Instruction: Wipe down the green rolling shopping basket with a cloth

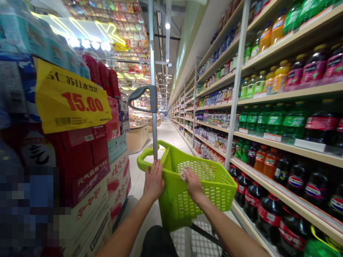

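A lime-green plastic shopping basket [195,200] with perforated sides stands tilted in front of me, a grey metal pole [153,71] rising at its left end. The pole carries a grey handle grip [143,99]. My left hand [154,181] lies against the basket's near left edge, beside the foot of the pole, its fingers stretched out. On the near rim, my right hand [195,185] is closed on a small whitish cloth [184,173], which touches the basket. Part of that cloth is hidden by the fingers.
Shelves of bottled drinks [284,117] line the right side. Stacked drink cartons [88,171] with a yellow price sign [73,98] crowd the left. A pale tiled aisle [174,132] runs ahead, past a wooden display counter [138,137]. Below is a dark knee [158,242].
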A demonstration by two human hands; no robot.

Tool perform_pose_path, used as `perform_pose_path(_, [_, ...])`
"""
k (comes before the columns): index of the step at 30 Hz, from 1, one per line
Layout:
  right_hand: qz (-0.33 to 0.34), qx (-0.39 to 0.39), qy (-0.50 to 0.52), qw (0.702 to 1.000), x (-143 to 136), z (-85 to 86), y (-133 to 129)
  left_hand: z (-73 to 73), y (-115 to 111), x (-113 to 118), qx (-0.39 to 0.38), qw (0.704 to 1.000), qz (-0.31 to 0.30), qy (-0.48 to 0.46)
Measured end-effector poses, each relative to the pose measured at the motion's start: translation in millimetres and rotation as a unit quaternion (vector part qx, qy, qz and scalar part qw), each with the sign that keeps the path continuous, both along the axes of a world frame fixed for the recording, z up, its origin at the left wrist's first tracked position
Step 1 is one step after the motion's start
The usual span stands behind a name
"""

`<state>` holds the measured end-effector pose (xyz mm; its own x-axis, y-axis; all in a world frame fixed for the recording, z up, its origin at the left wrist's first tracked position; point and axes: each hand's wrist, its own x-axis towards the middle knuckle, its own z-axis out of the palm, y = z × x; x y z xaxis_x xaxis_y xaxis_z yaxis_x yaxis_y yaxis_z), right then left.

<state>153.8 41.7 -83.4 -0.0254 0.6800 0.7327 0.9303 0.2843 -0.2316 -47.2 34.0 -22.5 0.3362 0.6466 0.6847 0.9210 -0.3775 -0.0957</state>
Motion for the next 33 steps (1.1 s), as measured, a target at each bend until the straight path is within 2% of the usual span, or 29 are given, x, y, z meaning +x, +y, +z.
perform_pose_path(2, [0.035, 0.006, -0.024, 0.999, -20.3, 6.9, 2.9, -3.4, -2.1, 14.9, -0.013, 0.999, -0.033, 0.030])
perform_pose_path(4, [0.036, -0.001, -0.027, 0.999, -20.8, 9.2, 2.4, -6.8, -2.8, 24.1, -0.042, 0.997, -0.040, 0.052])
perform_pose_path(5, [0.029, -0.006, -0.023, 0.999, -10.3, 6.9, 0.0, -8.6, -2.6, 26.4, -0.058, 0.996, -0.034, 0.056])
perform_pose_path(7, [-0.002, -0.015, -0.010, 1.000, 27.5, -3.7, -8.0, -12.0, -1.9, 28.4, -0.083, 0.994, -0.017, 0.062])
perform_pose_path(9, [-0.073, -0.025, 0.014, 0.997, 70.0, -17.3, -16.8, -15.1, -1.6, 31.8, -0.099, 0.992, -0.012, 0.071])
perform_pose_path(11, [-0.129, -0.029, 0.029, 0.991, 94.9, -27.4, -22.1, -18.0, -2.8, 40.6, -0.116, 0.990, -0.020, 0.083])
perform_pose_path(13, [-0.120, -0.028, 0.020, 0.992, 92.7, -31.4, -21.9, -20.6, -5.5, 54.3, -0.137, 0.985, -0.037, 0.096])
perform_pose_path(17, [-0.019, -0.029, -0.031, 0.999, 61.9, -29.9, -15.7, -24.3, -12.0, 77.5, -0.160, 0.979, -0.057, 0.111])
perform_pose_path(19, [-0.018, -0.036, -0.037, 0.999, 72.4, -33.1, -18.9, -24.6, -13.6, 80.7, -0.162, 0.978, -0.056, 0.118])
perform_pose_path(21, [-0.064, -0.037, -0.018, 0.997, 104.6, -41.1, -27.3, -24.2, -14.1, 81.2, -0.165, 0.977, -0.053, 0.125])
perform_pose_path(23, [-0.136, -0.028, 0.011, 0.990, 141.3, -49.8, -36.3, -24.2, -14.2, 83.7, -0.170, 0.976, -0.056, 0.125])
perform_pose_path(25, [-0.192, -0.021, 0.033, 0.981, 161.6, -54.6, -41.4, -25.1, -14.7, 90.4, -0.176, 0.975, -0.064, 0.123])
perform_pose_path(27, [-0.189, -0.022, 0.038, 0.981, 156.9, -53.5, -40.4, -26.3, -16.0, 99.5, -0.183, 0.972, -0.074, 0.128])
perform_pose_path(31, [-0.068, -0.038, -0.006, 0.997, 122.6, -41.3, -31.4, -26.6, -18.4, 108.7, -0.195, 0.969, -0.074, 0.134])
perform_pose_path(33, [-0.060, -0.046, -0.016, 0.997, 128.2, -38.0, -33.1, -25.6, -18.2, 106.8, -0.198, 0.968, -0.075, 0.135])
